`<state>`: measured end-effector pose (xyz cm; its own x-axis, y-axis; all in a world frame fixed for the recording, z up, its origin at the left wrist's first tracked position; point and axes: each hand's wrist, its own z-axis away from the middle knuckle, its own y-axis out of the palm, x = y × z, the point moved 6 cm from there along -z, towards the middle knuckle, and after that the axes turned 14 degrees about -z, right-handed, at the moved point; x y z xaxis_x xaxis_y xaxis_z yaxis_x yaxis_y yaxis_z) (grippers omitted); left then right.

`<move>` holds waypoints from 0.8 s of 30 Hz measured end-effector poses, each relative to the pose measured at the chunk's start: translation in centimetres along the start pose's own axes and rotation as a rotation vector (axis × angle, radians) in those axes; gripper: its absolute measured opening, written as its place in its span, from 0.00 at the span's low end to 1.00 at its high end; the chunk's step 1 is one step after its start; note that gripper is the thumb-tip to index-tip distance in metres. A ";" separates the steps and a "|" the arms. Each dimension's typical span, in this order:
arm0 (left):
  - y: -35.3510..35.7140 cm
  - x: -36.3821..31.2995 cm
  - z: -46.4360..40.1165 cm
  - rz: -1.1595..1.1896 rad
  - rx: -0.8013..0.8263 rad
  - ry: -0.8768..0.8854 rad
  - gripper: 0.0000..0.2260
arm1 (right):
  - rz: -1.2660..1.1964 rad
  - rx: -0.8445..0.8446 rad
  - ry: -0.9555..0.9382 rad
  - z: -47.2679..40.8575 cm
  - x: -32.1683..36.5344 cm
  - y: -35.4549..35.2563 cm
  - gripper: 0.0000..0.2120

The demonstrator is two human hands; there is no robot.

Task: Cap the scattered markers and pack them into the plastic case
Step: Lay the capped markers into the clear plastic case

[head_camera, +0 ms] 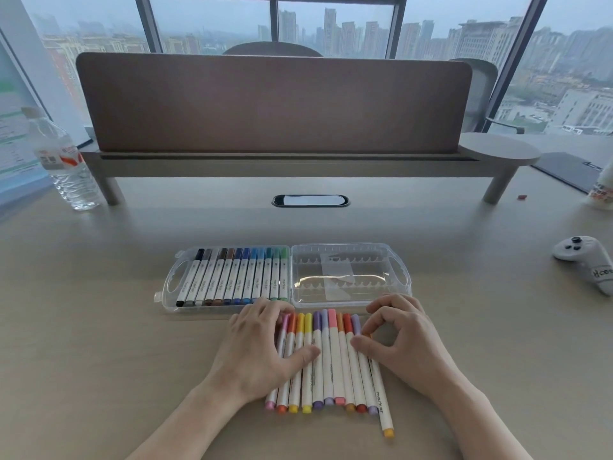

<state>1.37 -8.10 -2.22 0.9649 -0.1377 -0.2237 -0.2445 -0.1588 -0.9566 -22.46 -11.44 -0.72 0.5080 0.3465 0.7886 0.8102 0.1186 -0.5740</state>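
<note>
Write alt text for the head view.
Both hands, left hand and right hand, press together a row of capped warm-coloured markers on a desk. Behind them lies an open plastic case, its left half filled with markers, its right half empty.

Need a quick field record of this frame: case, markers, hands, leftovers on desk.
case: plastic case open flat, left half filled with capped markers, right half empty
loose markers: capped, in a row on the desk before the case
left hand: rests on row's left side
right hand: fingers curled at row's right side
other: water bottle, controller
</note>
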 end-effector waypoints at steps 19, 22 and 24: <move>-0.4 0.1 0.3 0.014 -0.001 -0.011 0.33 | 0.016 0.002 0.004 0.0 0.0 0.0 0.11; -0.3 0.1 0.2 0.013 0.004 -0.011 0.32 | 0.006 -0.004 -0.001 0.0 -0.1 -0.1 0.10; -0.2 0.1 0.2 0.011 0.003 -0.011 0.32 | 0.014 -0.006 -0.002 -0.1 -0.1 0.0 0.11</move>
<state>1.53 -7.87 -2.10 0.9631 -0.1287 -0.2366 -0.2551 -0.1543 -0.9545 -22.49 -11.55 -0.73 0.5186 0.3497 0.7802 0.8049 0.1079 -0.5835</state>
